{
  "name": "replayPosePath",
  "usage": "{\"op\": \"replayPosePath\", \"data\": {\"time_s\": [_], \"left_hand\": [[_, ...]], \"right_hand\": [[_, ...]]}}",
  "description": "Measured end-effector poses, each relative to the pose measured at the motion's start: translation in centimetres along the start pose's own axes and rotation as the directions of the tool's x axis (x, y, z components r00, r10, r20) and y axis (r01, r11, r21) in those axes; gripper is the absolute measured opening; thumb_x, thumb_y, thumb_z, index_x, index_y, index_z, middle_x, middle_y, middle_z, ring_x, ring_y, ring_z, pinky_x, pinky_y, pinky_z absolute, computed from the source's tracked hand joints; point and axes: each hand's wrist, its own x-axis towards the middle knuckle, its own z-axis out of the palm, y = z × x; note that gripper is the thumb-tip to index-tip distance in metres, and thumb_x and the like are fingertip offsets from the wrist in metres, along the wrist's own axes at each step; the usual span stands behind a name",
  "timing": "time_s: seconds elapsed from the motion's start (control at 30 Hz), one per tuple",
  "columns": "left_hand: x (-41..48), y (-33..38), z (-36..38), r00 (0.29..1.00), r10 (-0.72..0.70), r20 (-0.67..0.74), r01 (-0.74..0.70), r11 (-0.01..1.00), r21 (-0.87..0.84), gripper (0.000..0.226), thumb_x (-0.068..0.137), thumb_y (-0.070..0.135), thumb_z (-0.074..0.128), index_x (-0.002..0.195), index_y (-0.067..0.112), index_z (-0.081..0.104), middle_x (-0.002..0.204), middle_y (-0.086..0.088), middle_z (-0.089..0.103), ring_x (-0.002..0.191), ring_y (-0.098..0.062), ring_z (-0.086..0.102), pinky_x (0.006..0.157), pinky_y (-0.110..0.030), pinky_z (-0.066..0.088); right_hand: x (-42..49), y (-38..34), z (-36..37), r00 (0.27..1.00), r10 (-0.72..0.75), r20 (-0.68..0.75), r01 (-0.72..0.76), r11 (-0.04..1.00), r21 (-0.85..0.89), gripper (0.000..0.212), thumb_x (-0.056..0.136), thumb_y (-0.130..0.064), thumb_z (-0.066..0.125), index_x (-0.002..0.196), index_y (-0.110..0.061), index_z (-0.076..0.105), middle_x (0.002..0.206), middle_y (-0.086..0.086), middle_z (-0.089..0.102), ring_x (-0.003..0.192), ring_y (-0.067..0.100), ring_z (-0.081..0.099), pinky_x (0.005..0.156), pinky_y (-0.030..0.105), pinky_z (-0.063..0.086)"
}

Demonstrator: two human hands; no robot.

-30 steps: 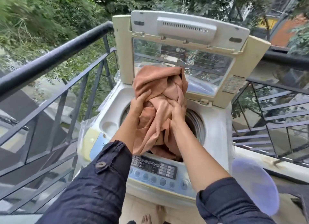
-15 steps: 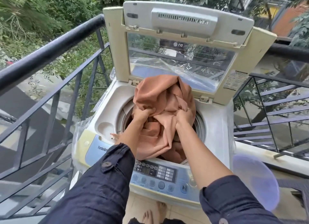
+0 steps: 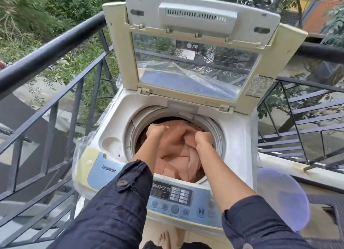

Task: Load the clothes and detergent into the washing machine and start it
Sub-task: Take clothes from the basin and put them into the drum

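Now both fists (image 3: 155,132) in cloth (image 3: 178,155)

black balcony railing (image 3: 55,49), green trees (image 3: 46,12), lilac plastic basin (image 3: 284,198)

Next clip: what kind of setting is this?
Probably an outdoor home balcony: a dark metal railing runs around it, green trees and shrubs lie beyond, and a white top-loading washing machine stands open there.

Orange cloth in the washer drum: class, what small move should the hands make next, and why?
Probably let go and draw both hands out. The orange cloth already sits inside the drum, below its rim, while the left hand and right hand grip it. The lid stands open, and no detergent is visible yet.
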Motion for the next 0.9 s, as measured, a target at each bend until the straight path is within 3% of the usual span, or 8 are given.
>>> {"op": "replayPosePath", "data": {"time_s": [0.17, 0.3, 0.4, 0.5, 0.57, 0.67, 0.8, 0.9], "left_hand": [[-0.5, 0.4, 0.5, 0.998, -0.025, -0.054, 0.018, 0.993, -0.114, 0.038, 0.084, 0.026, 0.062, 0.118, 0.007, 0.061, 0.127, -0.017, 0.060, 0.118, -0.034, 0.056, 0.101, -0.044, 0.048], [0.0, 1.6, 0.5, 1.000, -0.004, -0.029, -0.004, 0.969, -0.246, 0.034, 0.090, 0.019, 0.051, 0.118, 0.002, 0.061, 0.132, -0.019, 0.057, 0.121, -0.034, 0.056, 0.093, -0.035, 0.048], [0.3, 2.6, 0.5, 0.999, -0.030, 0.025, 0.038, 0.885, -0.464, 0.013, 0.089, 0.019, 0.050, 0.095, 0.015, 0.061, 0.127, -0.009, 0.063, 0.095, -0.025, 0.065, 0.078, -0.030, 0.042], [0.5, 3.4, 0.5, 0.998, -0.044, 0.053, 0.067, 0.800, -0.596, 0.024, 0.093, 0.021, 0.045, 0.113, 0.017, 0.058, 0.125, -0.004, 0.063, 0.094, -0.019, 0.059, 0.086, -0.033, 0.040], [0.7, 3.9, 0.7, 0.995, -0.059, 0.084, 0.100, 0.754, -0.649, 0.024, 0.095, 0.019, 0.042, 0.113, 0.015, 0.057, 0.129, -0.006, 0.060, 0.096, -0.020, 0.056, 0.089, -0.035, 0.039], [1.5, 4.7, 1.1, 0.989, -0.070, 0.128, 0.139, 0.730, -0.669, 0.023, 0.098, 0.021, 0.038, 0.114, 0.014, 0.053, 0.137, -0.008, 0.055, 0.104, -0.021, 0.055, 0.100, -0.038, 0.039], [2.8, 5.2, 2.2, 0.973, -0.104, 0.208, 0.215, 0.745, -0.632, 0.042, 0.101, 0.025, 0.033, 0.138, 0.009, 0.044, 0.143, -0.007, 0.048, 0.120, -0.023, 0.053, 0.100, -0.037, 0.037], [3.9, 5.6, 2.9, 0.955, -0.116, 0.272, 0.268, 0.727, -0.632, 0.047, 0.101, 0.027, 0.031, 0.144, 0.009, 0.036, 0.147, -0.008, 0.043, 0.123, -0.023, 0.050, 0.102, -0.037, 0.035]], "right_hand": [[1.1, -0.6, 0.0, 0.998, -0.036, 0.043, 0.036, 0.999, 0.018, 0.022, 0.088, -0.009, 0.052, 0.105, -0.004, 0.064, 0.091, 0.012, 0.058, 0.074, 0.024, 0.055, 0.048, 0.022, 0.034], [1.9, -1.1, 0.3, 0.998, -0.001, 0.063, -0.005, 0.995, 0.097, 0.019, 0.088, -0.010, 0.050, 0.070, -0.013, 0.055, 0.063, 0.002, 0.047, 0.058, 0.019, 0.045, 0.041, 0.022, 0.026], [2.2, -1.8, 0.7, 0.993, 0.042, 0.111, -0.064, 0.978, 0.199, 0.016, 0.087, -0.006, 0.046, 0.078, -0.011, 0.058, 0.070, 0.004, 0.051, 0.051, 0.014, 0.040, 0.033, 0.015, 0.026], [2.7, -2.2, 1.5, 0.984, 0.077, 0.164, -0.128, 0.935, 0.332, 0.034, 0.091, -0.002, 0.039, 0.120, 0.004, 0.058, 0.112, 0.019, 0.065, 0.100, 0.028, 0.065, 0.049, 0.019, 0.031], [2.8, -2.5, 1.9, 0.979, 0.097, 0.179, -0.158, 0.916, 0.368, 0.038, 0.094, -0.002, 0.038, 0.128, 0.007, 0.050, 0.133, 0.021, 0.055, 0.126, 0.030, 0.052, 0.068, 0.023, 0.045], [3.6, -3.4, 2.7, 0.976, 0.094, 0.198, -0.169, 0.897, 0.407, 0.037, 0.095, -0.004, 0.036, 0.129, 0.004, 0.050, 0.134, 0.016, 0.055, 0.125, 0.026, 0.053, 0.108, 0.035, 0.037], [5.2, -4.0, 3.4, 0.967, 0.085, 0.240, -0.194, 0.857, 0.477, 0.038, 0.096, 0.000, 0.037, 0.133, 0.006, 0.044, 0.121, 0.015, 0.061, 0.101, 0.015, 0.068, 0.081, 0.023, 0.049], [6.2, -4.7, 4.2, 0.966, 0.106, 0.234, -0.211, 0.847, 0.488, 0.038, 0.097, -0.001, 0.036, 0.134, 0.004, 0.043, 0.138, 0.016, 0.051, 0.127, 0.025, 0.051, 0.106, 0.033, 0.037]]}}
